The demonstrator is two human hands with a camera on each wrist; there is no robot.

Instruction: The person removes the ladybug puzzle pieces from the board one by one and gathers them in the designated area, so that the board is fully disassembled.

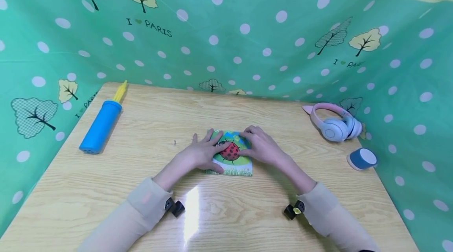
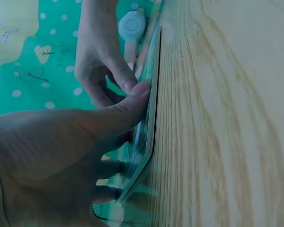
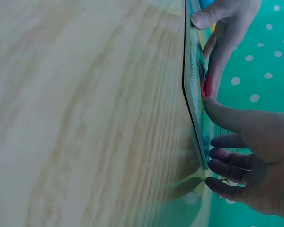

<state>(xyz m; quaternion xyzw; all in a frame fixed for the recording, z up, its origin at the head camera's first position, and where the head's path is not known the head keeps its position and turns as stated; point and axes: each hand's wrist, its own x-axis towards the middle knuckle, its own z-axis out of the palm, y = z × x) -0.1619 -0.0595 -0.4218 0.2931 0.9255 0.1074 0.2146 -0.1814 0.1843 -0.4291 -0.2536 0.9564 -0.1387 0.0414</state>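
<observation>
My two hands meet over a thin, square picture board (image 1: pixel 231 152), which lies flat in the middle of the worktop (image 1: pixel 240 220) with a red, black-spotted ladybird on its green face and a strip of grass along the edge nearest me. My left hand (image 1: pixel 202 153) reaches over the board's left side, its fingers spread and mostly straight; one fingertip rests on the ladybird, and the thumb lies by the near left corner. My right hand (image 1: pixel 262 148) comes in over the right side, loosely bent and not closed round anything: the thumb tip touches the face beside the ladybird, the index finger lies near the far right corner, and the right wrist view shows the other fingers along the board's side edge. Both forearms wear pale sleeves (image 1: pixel 148 201), with a small black camera (image 1: pixel 175 207) at the left wrist and another at the right. Off to my left lies a blue pump (image 1: pixel 100 128) with a yellow nozzle (image 1: pixel 120 91) pointing away from me. On my far right are pink and pale-blue headphones (image 1: pixel 334 126), and just nearer to me a small blue cylinder (image 1: pixel 362 159) with a white face. A green cloth (image 1: pixel 226 55) with white dots and printed trees hangs behind the worktop.
</observation>
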